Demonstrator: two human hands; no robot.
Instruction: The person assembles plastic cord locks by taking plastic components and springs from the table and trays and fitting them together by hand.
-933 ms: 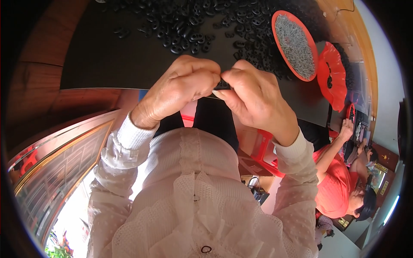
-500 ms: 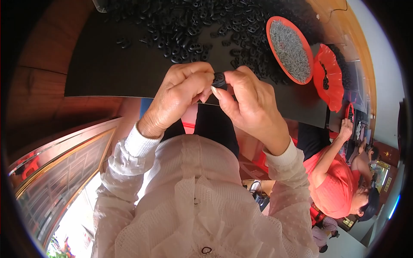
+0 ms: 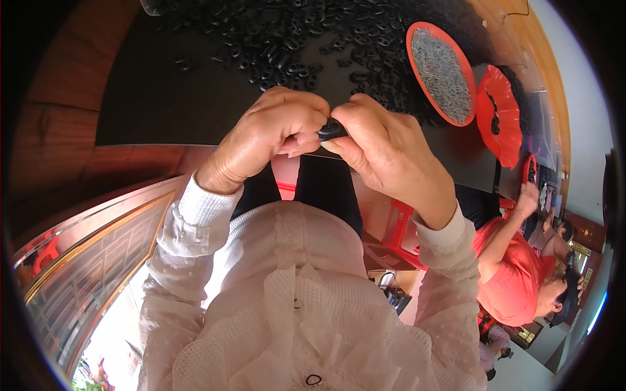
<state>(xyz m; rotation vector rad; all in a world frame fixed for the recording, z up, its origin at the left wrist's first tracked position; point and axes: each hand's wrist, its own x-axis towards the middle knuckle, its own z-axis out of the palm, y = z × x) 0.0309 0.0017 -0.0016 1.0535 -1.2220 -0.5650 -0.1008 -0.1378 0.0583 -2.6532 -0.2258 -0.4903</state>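
Observation:
A small black plastic piece [image 3: 330, 128] is pinched between my two hands just above the table's near edge. My left hand [image 3: 274, 127] has its fingers closed on the piece's left side. From the right, the thumb and curled forefinger of my right hand [image 3: 385, 143] grip the same piece. Fingers cover much of it, so its full shape is hidden. Beyond my hands, many similar black plastic pieces [image 3: 287, 49] lie in a loose heap, some showing round holes.
On the black table [image 3: 156, 104], an orange-red bowl [image 3: 468, 73] holds many small grey metal pins [image 3: 440, 75]. Beside it stands a red wavy-rimmed dish [image 3: 505, 124] with black pieces. A person in a red shirt [image 3: 512, 280] works at the right. A red stool [image 3: 401, 228] stands below the table.
Both hands have turned slightly about the black piece, my right wrist shifting rightward. At the right, the other person's hand has moved a little at a small red tray.

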